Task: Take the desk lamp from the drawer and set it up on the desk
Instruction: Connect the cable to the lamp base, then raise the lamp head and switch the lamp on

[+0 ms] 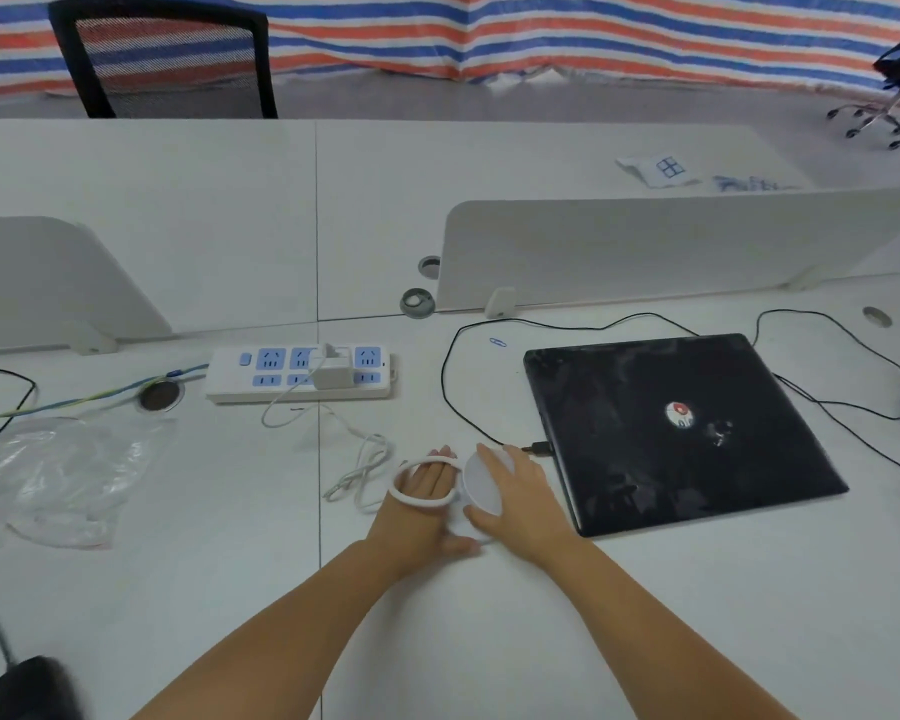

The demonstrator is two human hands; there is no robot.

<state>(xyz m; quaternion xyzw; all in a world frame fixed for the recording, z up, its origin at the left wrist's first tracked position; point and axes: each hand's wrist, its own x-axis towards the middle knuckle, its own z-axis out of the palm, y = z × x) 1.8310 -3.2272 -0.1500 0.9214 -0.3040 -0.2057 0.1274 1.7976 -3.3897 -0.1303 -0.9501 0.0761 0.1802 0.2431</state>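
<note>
Steadying the desk lamp (481, 485) beside the laptop (681, 433), mid-desk (541, 615), the right hand (515, 493) was clasped over its disc; the left hand (422, 504) was laid open behind the ring head, presumably for unfolding.

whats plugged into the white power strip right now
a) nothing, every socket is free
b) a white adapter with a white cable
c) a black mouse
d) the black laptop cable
b: a white adapter sits in the power strip, and its white cable trails across the desk toward the hands; the black cable runs to the laptop instead.
</note>
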